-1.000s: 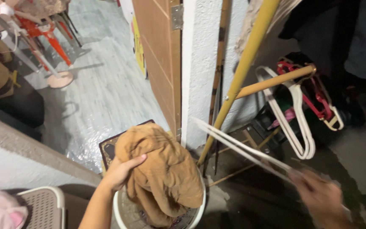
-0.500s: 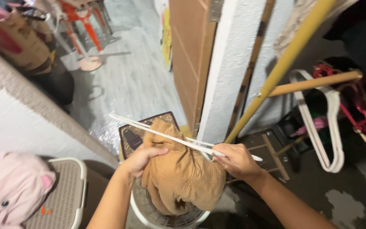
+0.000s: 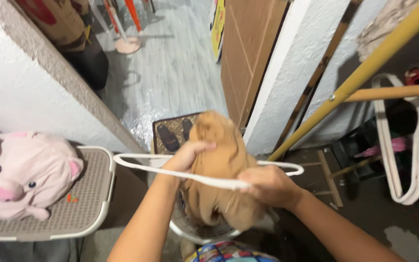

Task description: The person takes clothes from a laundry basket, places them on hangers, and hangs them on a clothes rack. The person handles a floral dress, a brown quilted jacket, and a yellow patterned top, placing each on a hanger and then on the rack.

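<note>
Since the earlier frames, both hands have come together over the tan garment (image 3: 221, 170), and the white hanger (image 3: 204, 178), which was tilted across the cloth half a second ago, is now lying nearly level in front of it. The left hand (image 3: 186, 154) is gripping the upper part of the garment, fingers curled into the fabric, with the hanger's wire passing just under it. The right hand (image 3: 266, 185) is closing around the hanger's lower bar and pressing it against the cloth. The garment is hanging bunched above a round white basket (image 3: 190, 232), whose rim is showing beneath it. To the left, a pink plush pig (image 3: 23, 174) is sitting on a perforated white tray (image 3: 86, 204). To the right, more white hangers (image 3: 415, 145) are dangling from a yellow rack (image 3: 364, 77).
</note>
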